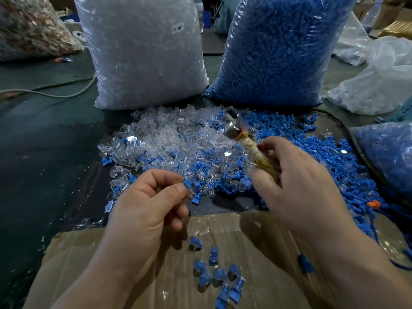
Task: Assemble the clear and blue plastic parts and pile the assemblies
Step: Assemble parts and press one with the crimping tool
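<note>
The left hand [147, 208] has its thumb-and-forefinger grip closed on a blue-and-clear part [188, 186], held at the near edge of the loose heap. The right hand [305, 186] curls its fingers round the cord-wrapped handle of a metal-headed hammer [245, 141], raised over the heap. Clear parts [167, 134] and blue parts [312, 152] lie between a clear-part sack [142, 52], a blue-part sack [278, 52] and a cardboard sheet [89, 253] bearing assemblies [219, 275].

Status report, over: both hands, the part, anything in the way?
Left hand pinching blue-and-clear part. Right hand gripping hammer, head raised over loose parts. Few assemblies on cardboard. Nothing blocking.
</note>
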`<state>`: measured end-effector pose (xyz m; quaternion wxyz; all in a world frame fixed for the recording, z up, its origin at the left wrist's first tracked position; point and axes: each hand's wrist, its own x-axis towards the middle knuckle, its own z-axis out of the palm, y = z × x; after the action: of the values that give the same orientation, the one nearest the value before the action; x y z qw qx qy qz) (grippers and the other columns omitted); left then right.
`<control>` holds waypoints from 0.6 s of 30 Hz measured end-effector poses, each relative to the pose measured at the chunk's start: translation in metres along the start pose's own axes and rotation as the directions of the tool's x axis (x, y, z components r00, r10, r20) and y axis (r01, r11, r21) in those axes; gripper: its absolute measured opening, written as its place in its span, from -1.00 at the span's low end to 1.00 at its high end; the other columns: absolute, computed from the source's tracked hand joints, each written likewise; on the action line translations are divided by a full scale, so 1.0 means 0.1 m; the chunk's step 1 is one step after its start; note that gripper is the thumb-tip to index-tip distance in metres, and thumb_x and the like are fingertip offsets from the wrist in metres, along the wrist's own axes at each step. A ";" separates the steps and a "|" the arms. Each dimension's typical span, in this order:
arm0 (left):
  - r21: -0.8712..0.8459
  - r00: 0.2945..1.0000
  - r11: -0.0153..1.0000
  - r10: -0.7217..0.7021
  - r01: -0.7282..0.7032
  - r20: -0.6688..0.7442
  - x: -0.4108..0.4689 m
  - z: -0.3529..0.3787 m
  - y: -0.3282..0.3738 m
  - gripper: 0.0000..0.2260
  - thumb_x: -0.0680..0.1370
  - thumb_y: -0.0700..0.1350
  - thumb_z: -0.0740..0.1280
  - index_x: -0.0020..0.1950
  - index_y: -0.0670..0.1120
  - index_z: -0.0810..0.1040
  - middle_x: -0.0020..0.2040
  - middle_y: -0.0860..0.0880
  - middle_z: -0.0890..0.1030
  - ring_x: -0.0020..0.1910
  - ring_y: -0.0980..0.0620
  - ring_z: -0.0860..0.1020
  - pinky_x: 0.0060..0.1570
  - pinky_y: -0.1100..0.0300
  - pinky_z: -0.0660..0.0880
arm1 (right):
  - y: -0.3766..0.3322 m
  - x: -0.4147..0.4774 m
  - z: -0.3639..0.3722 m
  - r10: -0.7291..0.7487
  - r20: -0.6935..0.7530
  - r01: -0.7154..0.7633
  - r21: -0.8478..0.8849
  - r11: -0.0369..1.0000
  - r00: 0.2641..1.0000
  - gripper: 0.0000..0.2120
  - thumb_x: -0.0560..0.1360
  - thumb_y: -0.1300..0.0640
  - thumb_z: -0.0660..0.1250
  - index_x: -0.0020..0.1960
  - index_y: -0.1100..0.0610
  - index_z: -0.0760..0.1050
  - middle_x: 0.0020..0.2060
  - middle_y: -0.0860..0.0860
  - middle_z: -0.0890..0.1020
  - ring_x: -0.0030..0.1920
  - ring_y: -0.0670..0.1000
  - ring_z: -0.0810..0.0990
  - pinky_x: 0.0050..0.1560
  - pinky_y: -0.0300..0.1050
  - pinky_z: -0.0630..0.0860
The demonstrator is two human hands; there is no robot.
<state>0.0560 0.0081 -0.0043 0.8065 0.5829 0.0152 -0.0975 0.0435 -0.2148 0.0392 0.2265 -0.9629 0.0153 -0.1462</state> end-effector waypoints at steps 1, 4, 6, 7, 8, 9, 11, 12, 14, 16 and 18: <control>0.001 1.000 1.000 0.014 -0.014 -0.001 0.00 -0.01 0.00 -0.89 0.37 -0.12 0.46 -0.12 -0.01 0.67 -0.34 -0.09 0.59 -0.47 0.04 0.48 -0.57 0.24 0.42 | -0.04 -0.03 -0.01 -0.034 0.019 0.034 0.038 0.999 0.999 -0.76 0.43 -0.23 0.12 0.08 -0.22 0.31 -0.23 -0.25 0.44 -0.22 -0.19 0.43 -0.27 -0.22 0.28; 0.021 0.999 0.999 0.037 -0.037 0.004 -0.02 -0.03 0.01 -0.90 0.39 -0.11 0.46 -0.10 0.00 0.68 -0.33 -0.10 0.58 -0.44 0.04 0.48 -0.55 0.25 0.42 | -0.12 -0.12 -0.02 -0.142 0.155 0.141 0.013 0.990 0.978 -0.78 0.41 -0.24 0.15 0.03 -0.24 0.33 -0.22 -0.27 0.46 -0.15 -0.26 0.42 -0.25 -0.28 0.32; 0.038 0.999 0.998 0.043 -0.043 -0.008 -0.02 -0.03 0.03 -0.91 0.40 -0.10 0.44 -0.11 0.01 0.68 -0.34 -0.10 0.58 -0.44 0.04 0.48 -0.56 0.24 0.42 | -0.12 -0.13 -0.02 -0.173 0.228 0.187 -0.039 0.982 0.958 -0.72 0.42 -0.24 0.20 0.11 -0.23 0.34 -0.12 -0.27 0.47 -0.09 -0.22 0.40 -0.11 -0.22 0.41; 0.037 0.999 0.998 0.048 -0.047 -0.014 -0.02 -0.02 0.03 -0.91 0.40 -0.10 0.43 -0.12 0.01 0.67 -0.35 -0.10 0.57 -0.45 0.04 0.47 -0.57 0.24 0.41 | -0.13 -0.13 -0.02 -0.179 0.247 0.196 -0.044 0.980 0.952 -0.68 0.42 -0.25 0.19 0.15 -0.23 0.34 -0.08 -0.27 0.47 -0.05 -0.21 0.39 -0.03 -0.20 0.42; 0.029 0.998 0.998 0.057 -0.056 -0.022 -0.02 -0.01 0.04 -0.92 0.40 -0.10 0.42 -0.12 0.01 0.67 -0.36 -0.10 0.56 -0.47 0.04 0.45 -0.59 0.24 0.39 | -0.14 -0.13 -0.02 -0.183 0.259 0.197 -0.031 0.980 0.948 -0.64 0.40 -0.27 0.17 0.17 -0.25 0.32 -0.05 -0.28 0.47 -0.02 -0.22 0.39 0.00 -0.19 0.42; 0.022 0.997 0.998 0.067 -0.066 -0.031 -0.02 0.00 0.04 -0.92 0.40 -0.09 0.42 -0.13 0.01 0.66 -0.38 -0.10 0.55 -0.49 0.04 0.44 -0.61 0.24 0.38 | -0.15 -0.13 -0.02 -0.186 0.268 0.196 -0.011 0.981 0.945 -0.62 0.38 -0.28 0.14 0.18 -0.26 0.30 -0.03 -0.30 0.46 0.00 -0.22 0.39 0.02 -0.19 0.42; 0.019 0.995 0.996 0.086 -0.085 -0.047 -0.02 0.01 0.05 -0.93 0.40 -0.08 0.41 -0.15 0.02 0.66 -0.40 -0.10 0.54 -0.52 0.04 0.42 -0.62 0.25 0.37 | -0.16 -0.14 -0.01 -0.195 0.280 0.200 0.010 0.980 0.940 -0.59 0.35 -0.30 0.10 0.18 -0.29 0.27 0.00 -0.32 0.45 0.03 -0.22 0.39 0.04 -0.19 0.41; 0.023 0.994 0.995 0.096 -0.095 -0.049 -0.02 0.01 0.06 -0.93 0.40 -0.09 0.41 -0.15 0.03 0.66 -0.39 -0.10 0.55 -0.51 0.04 0.43 -0.62 0.25 0.37 | -0.15 -0.14 -0.01 -0.201 0.287 0.207 0.011 0.978 0.936 -0.57 0.34 -0.31 0.08 0.19 -0.29 0.26 0.01 -0.33 0.44 0.05 -0.22 0.38 0.05 -0.19 0.41; 0.037 0.992 0.992 0.119 -0.117 -0.044 -0.02 0.00 0.06 -0.93 0.42 -0.11 0.39 -0.15 0.03 0.66 -0.37 -0.09 0.57 -0.47 0.04 0.46 -0.59 0.27 0.40 | -0.15 -0.13 0.00 -0.211 0.302 0.218 0.011 0.976 0.930 -0.54 0.33 -0.32 0.07 0.21 -0.29 0.25 0.04 -0.33 0.43 0.06 -0.23 0.36 0.07 -0.19 0.39; 0.041 0.991 0.991 0.130 -0.128 -0.044 -0.01 -0.01 0.05 -0.92 0.44 -0.13 0.38 -0.15 0.03 0.66 -0.35 -0.09 0.58 -0.46 0.04 0.48 -0.58 0.27 0.41 | -0.14 -0.13 0.00 -0.217 0.319 0.224 0.015 0.974 0.922 -0.56 0.35 -0.30 0.10 0.22 -0.29 0.25 0.04 -0.34 0.42 0.06 -0.24 0.34 0.06 -0.22 0.36; 0.038 0.989 0.990 0.141 -0.139 -0.041 -0.01 -0.01 0.04 -0.93 0.44 -0.12 0.38 -0.13 0.02 0.65 -0.34 -0.10 0.59 -0.46 0.05 0.48 -0.58 0.27 0.41 | -0.14 -0.13 0.01 -0.226 0.335 0.230 0.028 0.973 0.915 -0.56 0.36 -0.29 0.13 0.22 -0.30 0.22 0.03 -0.36 0.39 0.05 -0.27 0.32 0.03 -0.27 0.32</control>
<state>0.0553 0.0102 -0.0005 0.8004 0.5987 -0.0097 -0.0281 0.0311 -0.2008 0.0410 0.2014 -0.9702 -0.1348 -0.0052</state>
